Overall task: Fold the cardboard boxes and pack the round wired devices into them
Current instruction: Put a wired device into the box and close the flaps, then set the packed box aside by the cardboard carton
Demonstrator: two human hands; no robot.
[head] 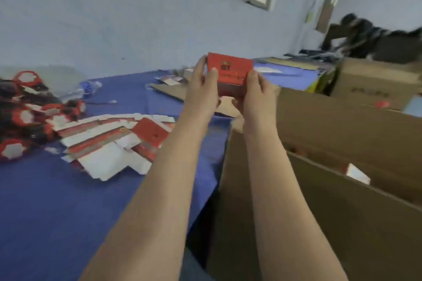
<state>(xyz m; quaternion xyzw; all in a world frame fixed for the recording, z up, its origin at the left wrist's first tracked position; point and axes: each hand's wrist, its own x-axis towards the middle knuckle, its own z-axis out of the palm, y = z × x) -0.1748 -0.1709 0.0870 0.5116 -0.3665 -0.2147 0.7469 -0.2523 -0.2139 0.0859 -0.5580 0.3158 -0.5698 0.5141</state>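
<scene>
Forearms up front, both hands, left (pixel 201 85) and right (pixel 253 93), pinching a folded red box (pixel 230 70) held above the table (pixel 45 212) edge. Looks like one's done; flat boxes (pixel 109 143) and devices (pixel 27 116) still piled left, so plenty remains.

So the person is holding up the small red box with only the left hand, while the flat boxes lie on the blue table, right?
Not quite. The head view shows both the left hand and the right hand gripping the small red box, one at each end. The flat boxes do lie on the blue table.
</scene>
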